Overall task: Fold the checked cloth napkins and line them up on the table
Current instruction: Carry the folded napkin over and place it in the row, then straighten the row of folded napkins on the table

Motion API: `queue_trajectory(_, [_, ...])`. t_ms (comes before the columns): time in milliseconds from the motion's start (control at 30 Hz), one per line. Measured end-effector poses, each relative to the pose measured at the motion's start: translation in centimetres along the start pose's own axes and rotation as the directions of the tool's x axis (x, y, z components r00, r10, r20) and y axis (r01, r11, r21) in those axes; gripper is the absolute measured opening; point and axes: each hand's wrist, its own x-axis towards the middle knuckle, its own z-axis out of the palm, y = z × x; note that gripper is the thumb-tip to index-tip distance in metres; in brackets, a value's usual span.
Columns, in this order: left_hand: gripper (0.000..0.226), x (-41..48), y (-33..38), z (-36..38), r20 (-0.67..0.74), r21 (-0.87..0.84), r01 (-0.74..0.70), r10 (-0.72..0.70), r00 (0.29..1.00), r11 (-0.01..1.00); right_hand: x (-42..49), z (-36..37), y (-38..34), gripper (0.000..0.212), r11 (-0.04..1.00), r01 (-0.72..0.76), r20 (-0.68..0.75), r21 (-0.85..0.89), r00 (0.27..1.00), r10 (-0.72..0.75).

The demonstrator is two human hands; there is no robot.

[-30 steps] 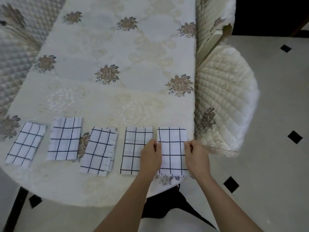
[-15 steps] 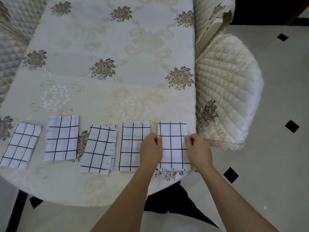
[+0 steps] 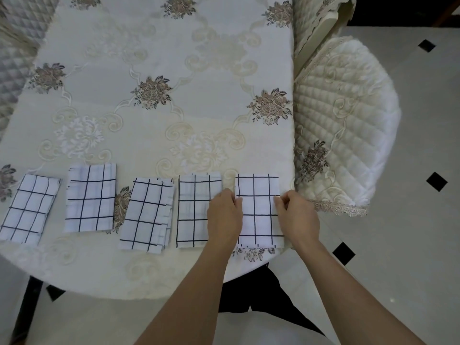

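Several folded white napkins with black checks lie in a row along the near edge of the table (image 3: pixel 154 135). The rightmost napkin (image 3: pixel 258 210) sits close to the table's right corner. My left hand (image 3: pixel 225 215) pinches its left edge and my right hand (image 3: pixel 296 217) pinches its right edge, both resting on the cloth. To the left lie the fourth napkin (image 3: pixel 194 210), partly under my left hand, the middle napkin (image 3: pixel 146 215) with uneven layers, the second napkin (image 3: pixel 90 197) and the far-left napkin (image 3: pixel 29 207), which is tilted.
A cream tablecloth with brown flower patterns covers the table. A quilted cream chair (image 3: pixel 343 125) stands right against the table's right side. Another quilted chair (image 3: pixel 12 53) is at the far left. The floor is pale tile with black diamonds (image 3: pixel 436 181).
The view has shifted a little. My hands stay on the two side edges of the rightmost napkin, which has kept its place in the row.
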Motion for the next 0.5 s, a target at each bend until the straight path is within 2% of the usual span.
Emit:
queue_trajectory(133, [0.015, -0.2, 0.1, -0.2, -0.006, 0.049, -0.036, 0.036, 0.999, 0.998, 0.0, -0.2, 0.2, 0.023, 1.0, 0.011, -0.005, 0.013, 1.0, -0.011])
queue_trajectory(267, [0.021, -0.7, -0.1, -1.2, -0.029, 0.04, -0.124, 0.125, 0.992, 0.991, -0.5, -0.8, 0.8, 0.019, 0.997, 0.069, 0.013, 0.032, 0.997, -0.07])
queue_trajectory(367, [0.021, -1.0, -0.6, -2.1, -0.066, 0.058, -0.278, 0.281, 0.957, 0.959, -1.6, -1.4, 1.5, 0.016, 0.981, 0.194, 0.028, -0.024, 0.981, -0.193])
queue_trajectory(500, [0.017, -2.6, -2.4, -2.6, -0.017, 0.165, -0.501, 0.51, 0.86, 0.85, -3.3, -2.0, 2.6, 0.01, 0.937, 0.339, 0.015, -0.083, 0.941, -0.339])
